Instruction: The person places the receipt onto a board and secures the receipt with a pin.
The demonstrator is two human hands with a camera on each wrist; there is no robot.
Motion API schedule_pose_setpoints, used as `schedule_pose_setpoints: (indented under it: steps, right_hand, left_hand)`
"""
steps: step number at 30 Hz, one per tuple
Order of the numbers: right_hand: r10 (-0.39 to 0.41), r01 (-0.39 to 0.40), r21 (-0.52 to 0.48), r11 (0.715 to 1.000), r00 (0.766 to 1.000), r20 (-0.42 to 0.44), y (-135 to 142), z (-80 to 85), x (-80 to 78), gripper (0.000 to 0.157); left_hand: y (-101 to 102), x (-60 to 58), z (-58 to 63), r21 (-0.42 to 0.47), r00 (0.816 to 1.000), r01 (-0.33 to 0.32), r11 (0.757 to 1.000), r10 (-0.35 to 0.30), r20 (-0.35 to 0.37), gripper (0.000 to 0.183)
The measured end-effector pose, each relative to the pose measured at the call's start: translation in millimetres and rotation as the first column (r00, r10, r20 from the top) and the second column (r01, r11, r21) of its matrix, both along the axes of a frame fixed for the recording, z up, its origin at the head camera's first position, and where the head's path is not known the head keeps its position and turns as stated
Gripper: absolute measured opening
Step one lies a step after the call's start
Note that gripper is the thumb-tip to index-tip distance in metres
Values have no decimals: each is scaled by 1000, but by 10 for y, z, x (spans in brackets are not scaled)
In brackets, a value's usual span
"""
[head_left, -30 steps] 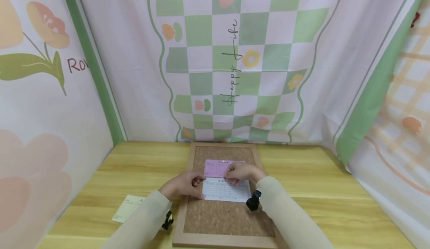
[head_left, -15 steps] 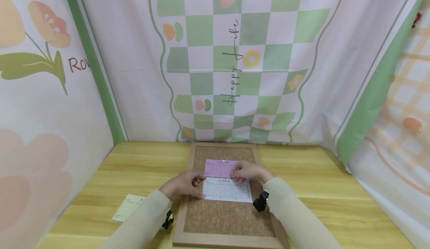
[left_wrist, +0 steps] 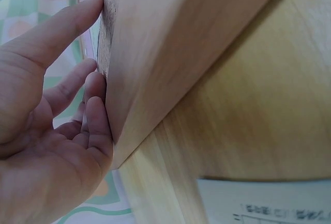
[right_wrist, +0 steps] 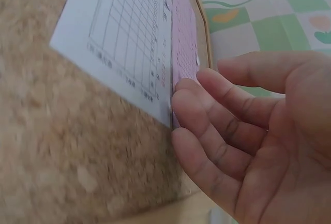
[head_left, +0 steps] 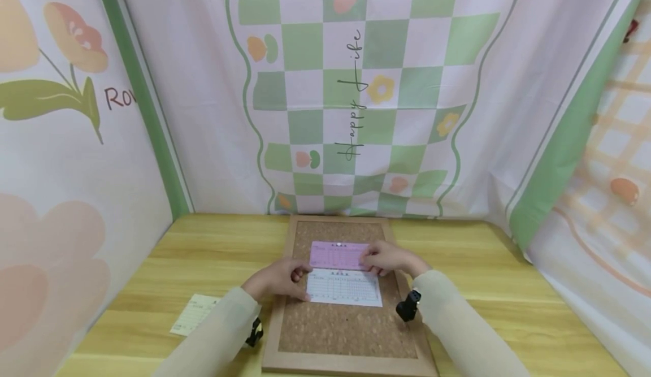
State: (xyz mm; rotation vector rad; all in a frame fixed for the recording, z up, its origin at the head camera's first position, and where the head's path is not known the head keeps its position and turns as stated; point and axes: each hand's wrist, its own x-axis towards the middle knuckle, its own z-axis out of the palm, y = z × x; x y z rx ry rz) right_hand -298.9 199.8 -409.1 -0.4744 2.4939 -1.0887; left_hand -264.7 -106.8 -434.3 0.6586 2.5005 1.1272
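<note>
- I have the white slip in the middle of the corkboard, printed with a grid, its far edge against the pink slip; whether they overlap I can't tell.
- My left hand has thumb and forefinger spread wide along the white slip's left edge, thumb at the near corner; the other fingers bend loosely, and I see nothing gripped.
- My right hand hangs over the right end of the two slips, fingers apart and gently curved, with nothing in them that I can see; I can't tell if a fingertip touches paper.
- That hand hides the pink slip's right end from the head view.
- A small white dot sits at the pink slip's top edge, too small for me to name.
- From the left wrist, the wooden frame blocks most of the papers.
- Left of the board, a pale yellow slip lies on the table, partly covered by my left sleeve.
- Behind the table hangs a checked curtain.
</note>
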Motion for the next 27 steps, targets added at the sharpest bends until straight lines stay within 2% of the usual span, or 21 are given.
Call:
schedule_pose_setpoints:
  steps: [5, 14, 27]
  right_hand:
    - [-8, 8, -7, 1000, 1000, -11, 116, 33, -10, 27]
    - [1, 0, -73, 997, 1000, 14, 332, 57, -6, 26]
    - [-37, 37, -14, 999, 999, -22, 682, 81, 57, 35]
  left_hand:
    - [1, 4, 2, -7, 1000, 2, 1000, -2, -3, 61]
    - [3, 25, 25, -18, 1000, -2, 1000, 2, -7, 62]
    - [-2, 28, 15, -11, 1000, 2, 1000, -2, -11, 62]
